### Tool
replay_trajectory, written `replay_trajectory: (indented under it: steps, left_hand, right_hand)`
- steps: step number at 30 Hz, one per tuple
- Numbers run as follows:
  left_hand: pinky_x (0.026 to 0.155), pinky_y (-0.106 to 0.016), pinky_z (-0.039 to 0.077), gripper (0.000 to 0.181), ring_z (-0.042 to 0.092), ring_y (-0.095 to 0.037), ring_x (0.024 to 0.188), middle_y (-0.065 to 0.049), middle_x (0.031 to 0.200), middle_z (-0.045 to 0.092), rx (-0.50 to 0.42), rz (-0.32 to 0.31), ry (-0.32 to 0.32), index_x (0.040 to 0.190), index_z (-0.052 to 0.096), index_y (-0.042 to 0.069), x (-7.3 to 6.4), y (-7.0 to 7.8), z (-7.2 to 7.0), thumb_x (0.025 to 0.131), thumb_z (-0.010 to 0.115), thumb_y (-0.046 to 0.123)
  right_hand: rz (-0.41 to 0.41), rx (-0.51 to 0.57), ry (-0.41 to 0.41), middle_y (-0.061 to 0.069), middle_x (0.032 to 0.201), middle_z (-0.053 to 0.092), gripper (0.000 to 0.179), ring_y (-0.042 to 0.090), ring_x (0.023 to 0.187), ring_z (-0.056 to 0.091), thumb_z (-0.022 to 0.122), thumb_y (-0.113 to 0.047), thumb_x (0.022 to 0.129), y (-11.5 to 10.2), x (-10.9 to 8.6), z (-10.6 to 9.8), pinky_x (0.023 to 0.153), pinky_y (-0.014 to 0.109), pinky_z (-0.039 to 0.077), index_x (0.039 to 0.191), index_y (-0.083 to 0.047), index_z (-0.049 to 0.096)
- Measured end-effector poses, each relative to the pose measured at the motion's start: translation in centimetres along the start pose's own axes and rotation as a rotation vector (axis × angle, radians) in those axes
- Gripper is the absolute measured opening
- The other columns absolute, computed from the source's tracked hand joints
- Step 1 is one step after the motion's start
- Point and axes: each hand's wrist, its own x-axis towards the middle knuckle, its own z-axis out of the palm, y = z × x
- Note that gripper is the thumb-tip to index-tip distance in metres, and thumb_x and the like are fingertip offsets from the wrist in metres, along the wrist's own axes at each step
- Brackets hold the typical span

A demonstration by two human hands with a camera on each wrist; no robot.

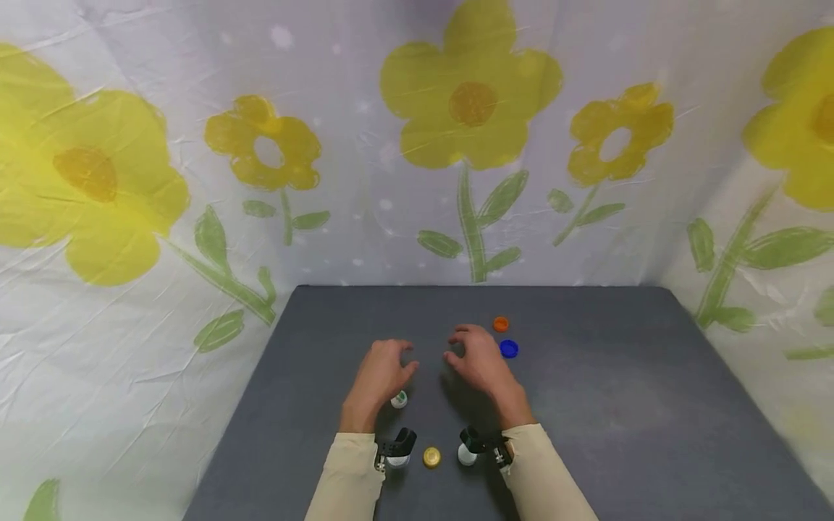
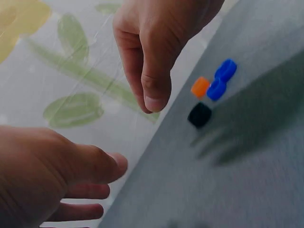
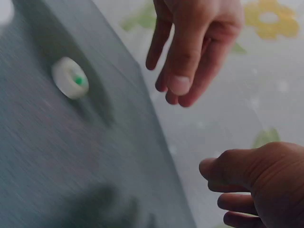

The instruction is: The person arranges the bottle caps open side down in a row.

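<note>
Both hands hover over the dark table with fingers loosely bent, holding nothing. The left hand [image 1: 380,373] is above and beyond a white cap with a green mark [image 1: 399,399], which its wrist side partly overlaps in the head view. Facing it across a gap is the right hand [image 1: 481,359], its back beside a blue cap [image 1: 509,349] and an orange cap [image 1: 500,324]. The left wrist view shows two blue pieces [image 2: 226,70], the orange cap [image 2: 200,87] and a black cap [image 2: 199,115] close together. In the right wrist view the white cap [image 3: 70,78] looks blurred.
Nearer the person lie a gold cap [image 1: 431,457], a white cap [image 1: 466,454] by the right wrist and another white piece [image 1: 398,461] partly behind the left wrist camera. A flower-printed curtain [image 1: 365,239] stands behind the table [image 1: 619,405] and along its sides.
</note>
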Motion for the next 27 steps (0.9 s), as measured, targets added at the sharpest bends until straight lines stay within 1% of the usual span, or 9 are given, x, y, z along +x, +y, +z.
replay_trajectory:
  steps: [2,5,8,11,14,21,25,27]
  left_hand:
    - [0.095,-0.049,0.053,0.036,0.065,-0.03,0.119,-0.01,0.126,0.07,-0.002,0.016,0.003,0.124,0.071,0.01,0.9,0.7,0.0,0.091,0.075,0.024]
    - [0.097,-0.049,0.052,0.04,0.063,-0.029,0.121,-0.008,0.129,0.069,0.001,0.021,0.001,0.128,0.069,0.012,2.2,1.7,0.3,0.091,0.074,0.025]
    - [0.097,-0.049,0.052,0.042,0.062,-0.029,0.122,-0.007,0.131,0.068,0.003,0.023,-0.005,0.131,0.067,0.013,3.5,2.5,0.6,0.092,0.074,0.027]
    - [0.098,-0.049,0.052,0.044,0.062,-0.028,0.123,-0.006,0.132,0.067,0.0,0.031,-0.005,0.133,0.066,0.014,4.4,3.0,1.0,0.092,0.073,0.029]
    - [0.098,-0.048,0.052,0.045,0.062,-0.028,0.123,-0.006,0.134,0.066,-0.014,0.039,-0.012,0.135,0.064,0.014,5.1,3.0,1.7,0.093,0.073,0.029]
    - [0.099,-0.048,0.052,0.046,0.061,-0.028,0.124,-0.008,0.134,0.065,-0.037,0.014,-0.055,0.135,0.064,0.013,6.2,2.5,3.4,0.093,0.073,0.028]
    - [0.099,-0.048,0.051,0.044,0.061,-0.029,0.124,-0.009,0.132,0.066,-0.041,0.024,-0.066,0.132,0.066,0.012,6.6,2.3,4.2,0.092,0.075,0.027]
    - [0.099,-0.047,0.051,0.043,0.062,-0.03,0.122,-0.009,0.131,0.067,-0.026,0.034,-0.063,0.131,0.067,0.012,6.8,2.3,4.7,0.091,0.075,0.027]
  right_hand:
    - [0.026,0.013,0.021,0.016,0.135,0.062,0.027,0.036,0.125,0.058,0.075,-0.02,0.09,0.6,0.1,-0.9,0.103,0.052,0.048,0.112,-0.005,0.074]
    - [0.067,0.034,0.042,0.017,0.139,0.06,0.027,0.037,0.128,0.056,0.074,-0.018,0.092,1.3,0.1,-1.9,0.103,0.053,0.047,0.116,-0.006,0.073]
    - [0.086,0.026,0.057,0.017,0.139,0.059,0.028,0.037,0.129,0.055,0.073,-0.017,0.092,1.9,0.3,-2.4,0.104,0.054,0.046,0.117,-0.005,0.073]
    - [0.09,0.018,0.065,0.017,0.138,0.059,0.029,0.038,0.129,0.054,0.073,-0.017,0.092,2.2,0.6,-2.6,0.105,0.055,0.045,0.118,-0.004,0.072]
    - [0.096,0.005,0.063,0.018,0.138,0.059,0.031,0.039,0.129,0.054,0.073,-0.017,0.091,2.5,0.8,-2.6,0.104,0.054,0.046,0.119,-0.003,0.072]
    - [0.099,-0.03,0.058,0.019,0.137,0.06,0.031,0.04,0.126,0.056,0.074,-0.015,0.09,3.0,1.4,-2.3,0.1,0.053,0.048,0.119,-0.002,0.072]
    - [0.093,-0.052,0.051,0.019,0.135,0.061,0.033,0.039,0.125,0.057,0.075,-0.015,0.089,3.6,1.6,-1.7,0.1,0.052,0.049,0.118,-0.001,0.072]
    - [0.092,-0.068,0.049,0.019,0.134,0.062,0.033,0.039,0.125,0.058,0.076,-0.016,0.088,3.9,1.7,-1.4,0.1,0.052,0.048,0.118,-0.002,0.072]
